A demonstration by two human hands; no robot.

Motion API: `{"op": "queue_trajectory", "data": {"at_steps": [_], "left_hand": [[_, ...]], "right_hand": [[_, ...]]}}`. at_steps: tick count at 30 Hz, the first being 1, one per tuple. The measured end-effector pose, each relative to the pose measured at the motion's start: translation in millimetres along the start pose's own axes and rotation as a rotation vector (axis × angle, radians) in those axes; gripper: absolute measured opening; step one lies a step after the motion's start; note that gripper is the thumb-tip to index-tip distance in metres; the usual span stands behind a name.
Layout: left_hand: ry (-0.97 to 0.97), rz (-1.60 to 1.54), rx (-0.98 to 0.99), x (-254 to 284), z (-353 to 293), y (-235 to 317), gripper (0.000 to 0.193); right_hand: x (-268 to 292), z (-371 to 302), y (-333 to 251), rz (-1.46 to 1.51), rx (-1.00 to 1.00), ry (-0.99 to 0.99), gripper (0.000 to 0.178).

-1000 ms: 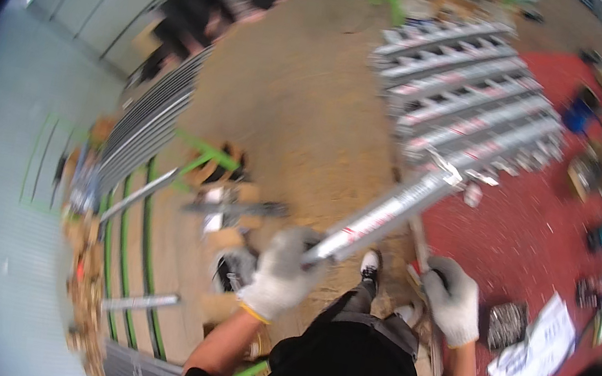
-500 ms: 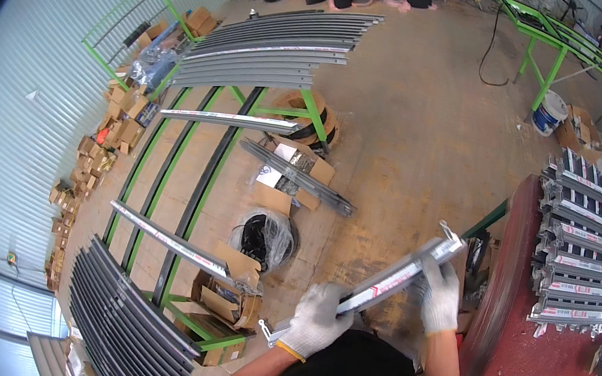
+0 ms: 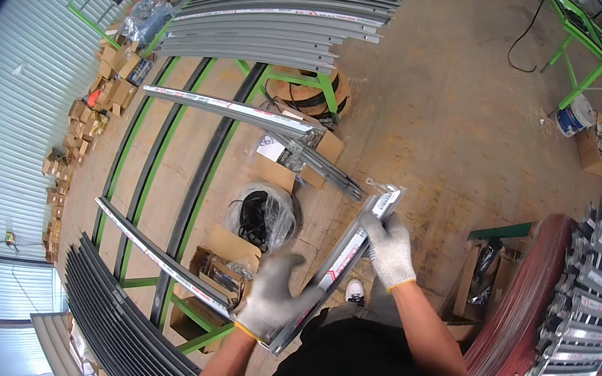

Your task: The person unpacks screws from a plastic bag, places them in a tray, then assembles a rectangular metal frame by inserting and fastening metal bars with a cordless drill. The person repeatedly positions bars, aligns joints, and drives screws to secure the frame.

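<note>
A short grey metal profile [image 3: 342,263] slants in front of my body, with a printed film strip along its face and a small metal fitting at its upper end. My right hand [image 3: 388,250], in a white work glove, is closed round its upper part. Beside the lower part is my left hand [image 3: 273,295], also gloved and slightly blurred, fingers spread and not wrapped round the profile. Whether its thumb touches the profile I cannot tell. Just left of that hand ends a long profile [image 3: 162,256] lying across the green rack.
Dark rails [image 3: 201,187] of the green rack run away on my left. Long grey profiles [image 3: 280,29] lie at its far end, dark ones [image 3: 111,323] at its near end. Open cartons [image 3: 223,271] stand beside it. On the right, short profile assemblies [image 3: 593,301] rest on a red surface [image 3: 512,303].
The profile has swung steeper and shifted left with my hands. My left hand has loosened from round it and its fingers have spread. My view has turned toward the right.
</note>
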State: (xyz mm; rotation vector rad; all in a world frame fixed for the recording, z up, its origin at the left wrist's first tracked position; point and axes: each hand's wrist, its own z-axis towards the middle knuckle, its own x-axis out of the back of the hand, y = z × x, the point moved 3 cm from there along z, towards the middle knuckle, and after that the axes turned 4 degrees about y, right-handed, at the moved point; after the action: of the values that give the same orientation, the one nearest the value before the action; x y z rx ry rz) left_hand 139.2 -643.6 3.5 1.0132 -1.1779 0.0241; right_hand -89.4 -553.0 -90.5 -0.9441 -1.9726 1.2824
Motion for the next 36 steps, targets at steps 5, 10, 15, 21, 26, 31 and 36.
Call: {"op": "queue_trajectory", "data": {"at_steps": [5, 10, 15, 21, 26, 31, 36], "left_hand": [[0.217, 0.332, -0.085, 24.1, 138.6, -27.4, 0.054], [0.138, 0.497, -0.233, 1.8, 250.7, -31.4, 0.054], [-0.025, 0.593, -0.158, -25.0, 299.9, -44.9, 0.043], [0.059, 0.675, -0.213, -42.3, 306.5, -57.5, 0.026], [0.038, 0.722, -0.189, -50.7, 309.1, -59.3, 0.025], [-0.039, 0.681, -0.183, -30.9, 294.5, -41.3, 0.079], [-0.118, 0.778, -0.122, 25.0, 295.3, -55.9, 0.109]], "right_hand": [[-20.8, 53.1, -12.0, -0.097, -0.031, -0.145, 0.05], [-31.7, 106.3, -21.4, -0.191, -0.019, -0.223, 0.052], [-26.5, 138.1, -19.5, -0.231, -0.049, -0.276, 0.055], [-26.3, 142.2, -6.5, -0.32, -0.1, -0.241, 0.064], [-34.4, 134.6, -6.7, -0.173, -0.154, -0.212, 0.067], [-38.0, 125.9, -14.2, -0.278, -0.187, -0.351, 0.048], [-55.0, 119.1, -20.6, -0.249, -0.139, -0.309, 0.055]]}}
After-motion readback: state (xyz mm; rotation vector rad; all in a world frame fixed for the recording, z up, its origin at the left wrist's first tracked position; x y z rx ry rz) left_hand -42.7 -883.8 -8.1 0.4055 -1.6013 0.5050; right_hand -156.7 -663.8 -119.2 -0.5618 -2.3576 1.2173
